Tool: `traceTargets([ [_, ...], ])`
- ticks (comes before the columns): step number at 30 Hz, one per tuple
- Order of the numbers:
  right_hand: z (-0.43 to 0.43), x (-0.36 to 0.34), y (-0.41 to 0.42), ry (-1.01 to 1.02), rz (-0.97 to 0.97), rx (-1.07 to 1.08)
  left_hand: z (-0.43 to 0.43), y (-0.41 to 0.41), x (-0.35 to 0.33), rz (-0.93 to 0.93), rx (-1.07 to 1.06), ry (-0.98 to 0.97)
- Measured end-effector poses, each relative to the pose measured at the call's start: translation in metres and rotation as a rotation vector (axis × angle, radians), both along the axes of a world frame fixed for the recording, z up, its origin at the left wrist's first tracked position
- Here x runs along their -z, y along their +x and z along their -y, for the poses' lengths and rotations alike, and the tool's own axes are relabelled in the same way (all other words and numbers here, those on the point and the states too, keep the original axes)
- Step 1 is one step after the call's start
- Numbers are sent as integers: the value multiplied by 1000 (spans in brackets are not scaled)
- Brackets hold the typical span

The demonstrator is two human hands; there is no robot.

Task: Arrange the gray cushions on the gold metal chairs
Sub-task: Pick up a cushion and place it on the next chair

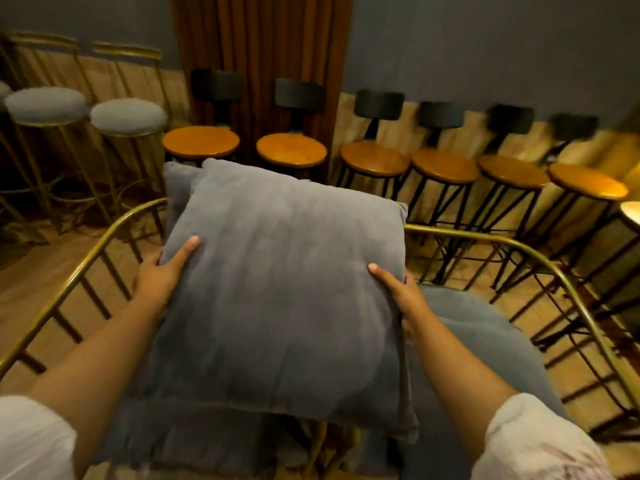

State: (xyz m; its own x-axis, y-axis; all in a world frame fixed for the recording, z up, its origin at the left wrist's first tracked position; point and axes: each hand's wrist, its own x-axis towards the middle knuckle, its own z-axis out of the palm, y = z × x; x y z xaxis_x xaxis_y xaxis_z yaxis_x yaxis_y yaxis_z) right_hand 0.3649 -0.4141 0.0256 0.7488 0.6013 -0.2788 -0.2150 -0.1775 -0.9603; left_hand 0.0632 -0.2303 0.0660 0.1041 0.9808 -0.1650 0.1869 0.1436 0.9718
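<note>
Fingers of both hands clasp the square gray velvet cushion (277, 282) by its opposite side edges: the left hand (162, 271) pinches the left edge with the thumb laid on top and the other fingers tucked underneath, and the right hand (401, 292) does the same on the right edge. Between them the cushion is held up, tilted so its far edge stands higher than the near one, over the gold metal chair with the curved railed back (104, 244). A second gray cushion (176, 188) peeks out behind its upper left corner, and a softer gray seat pad (485, 334) lies on the chair beneath, showing to the right.

Both hands sit level on the cushion's sides, neither nearer than the other, so the cushion lies squarely ahead of the fingers, with the chair's gold back rail curving just beyond it. Setting it down probably means tipping it forward against that rail.
</note>
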Motion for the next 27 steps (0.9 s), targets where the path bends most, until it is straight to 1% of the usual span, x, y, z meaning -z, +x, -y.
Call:
traceTargets([
  [3, 49, -2, 47, 13, 18, 51, 30, 53, 0, -10, 46, -2],
  [9, 171, 7, 154, 24, 88, 112, 97, 181, 29, -107, 149, -155],
  [11, 206, 8, 188, 21, 110, 133, 123, 226, 37, -71, 180, -238],
  [15, 264, 11, 252, -29, 133, 137, 177, 311, 55, 15, 235, -280],
  [17, 267, 10, 265, -56, 131, 142, 187, 320, 61, 50, 228, -283],
  [19, 283, 9, 313, -41, 139, 145, 206, 363, 74, 10, 232, -319],
  [21, 277, 9, 321, -30, 162, 148, 211, 365, 70, 19, 261, -323],
  [25, 260, 0, 367, -2, 181, 158, 194, 413, 57, 28, 294, -222],
  [27, 245, -3, 393, 5, 156, 133, 178, 436, 51, 45, 333, -153],
])
